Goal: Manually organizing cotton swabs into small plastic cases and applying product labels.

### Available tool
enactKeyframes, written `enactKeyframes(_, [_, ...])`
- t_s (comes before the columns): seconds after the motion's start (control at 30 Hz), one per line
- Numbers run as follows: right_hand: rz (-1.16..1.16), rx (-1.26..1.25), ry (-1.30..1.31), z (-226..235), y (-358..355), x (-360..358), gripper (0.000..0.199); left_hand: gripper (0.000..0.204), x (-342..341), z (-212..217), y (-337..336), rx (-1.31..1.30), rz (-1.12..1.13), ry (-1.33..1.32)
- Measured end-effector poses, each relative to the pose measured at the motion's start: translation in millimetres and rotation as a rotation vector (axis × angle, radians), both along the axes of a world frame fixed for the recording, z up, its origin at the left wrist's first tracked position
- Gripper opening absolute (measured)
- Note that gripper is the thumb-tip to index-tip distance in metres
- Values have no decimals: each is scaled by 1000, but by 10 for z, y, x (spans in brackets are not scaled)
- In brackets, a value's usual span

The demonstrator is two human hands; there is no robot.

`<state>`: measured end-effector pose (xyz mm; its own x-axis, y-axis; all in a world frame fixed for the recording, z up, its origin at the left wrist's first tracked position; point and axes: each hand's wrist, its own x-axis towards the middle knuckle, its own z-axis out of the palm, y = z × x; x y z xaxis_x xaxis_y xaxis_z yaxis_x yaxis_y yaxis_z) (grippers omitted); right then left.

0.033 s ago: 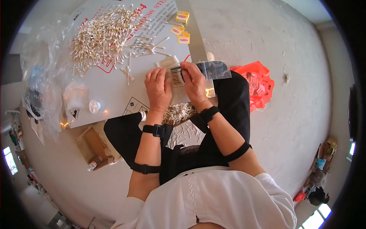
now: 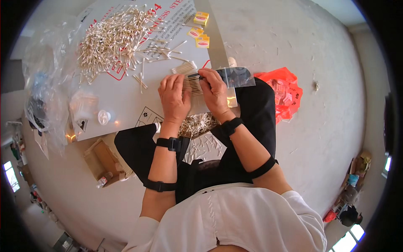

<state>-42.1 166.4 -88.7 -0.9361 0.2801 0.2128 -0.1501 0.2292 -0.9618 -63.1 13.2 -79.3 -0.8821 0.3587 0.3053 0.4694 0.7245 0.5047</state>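
In the head view, both hands work at the near edge of a white printed cardboard sheet (image 2: 126,105) lying on the floor. The left hand (image 2: 173,97) lies flat, fingers curled down onto a neat row of pale cotton swabs with wooden sticks (image 2: 192,84), pressing them together. The right hand (image 2: 214,91) pinches the mouth of a small clear plastic sleeve (image 2: 237,77) against the same row; the sleeve sticks out toward the sheet's right edge. The swabs lie side by side, tips lined up, and the hands cover most of them, so how far they sit inside the sleeve cannot be told. A big loose heap of the same swabs (image 2: 111,40) sprawls over the sheet's far left part. Three small yellow boxes (image 2: 200,27) sit near the far right corner. A crumpled clear plastic bag (image 2: 48,84) hangs off the left edge, its contents blurred.
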Motion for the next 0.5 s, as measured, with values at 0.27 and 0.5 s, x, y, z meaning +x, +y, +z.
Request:
enactKeyframes(0.27, [24,243,24,8,169,56,33,60,173,71,74,-169,-82,15])
enactKeyframes(0.5, [79,20,19,43,114,31,30,63,184,-72,43,-235,-75,-15])
